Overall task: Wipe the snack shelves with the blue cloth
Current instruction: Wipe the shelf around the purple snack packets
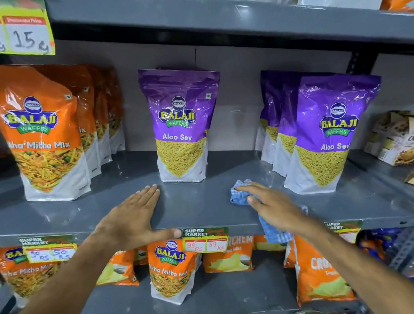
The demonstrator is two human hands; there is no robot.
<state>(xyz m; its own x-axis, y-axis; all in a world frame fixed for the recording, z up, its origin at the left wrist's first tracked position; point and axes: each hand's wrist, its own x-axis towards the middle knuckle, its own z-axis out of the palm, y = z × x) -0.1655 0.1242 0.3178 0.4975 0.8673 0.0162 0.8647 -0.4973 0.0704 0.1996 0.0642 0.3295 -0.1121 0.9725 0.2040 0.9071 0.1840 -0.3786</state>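
left hand (pixel 135 214) flat (fingers together) | right hand (pixel 268 202) palm-down, pressing

Your right hand (pixel 268 201) covers the middle of the blue cloth (pixel 240 195), whose hanging end blurs below the shelf edge (pixel 81 231), the orange pouches (pixel 101 116) behind the front one show only slivers, and the top-left price tag (pixel 6 31) is cut by the frame

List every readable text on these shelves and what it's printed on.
"BALAJI WAFERS", "Aloo Sev": centre purple pouch and right purple pouch.
"BALAJI WAFERS", "Mitha Mix": orange pouch.
"20", "15": yellow price card.
"SUPER MARKET", "99 RS", "59 RS": shelf-edge tag.
"50 RS": left tag; its other price is blurred.
Box print at right: unreadable.
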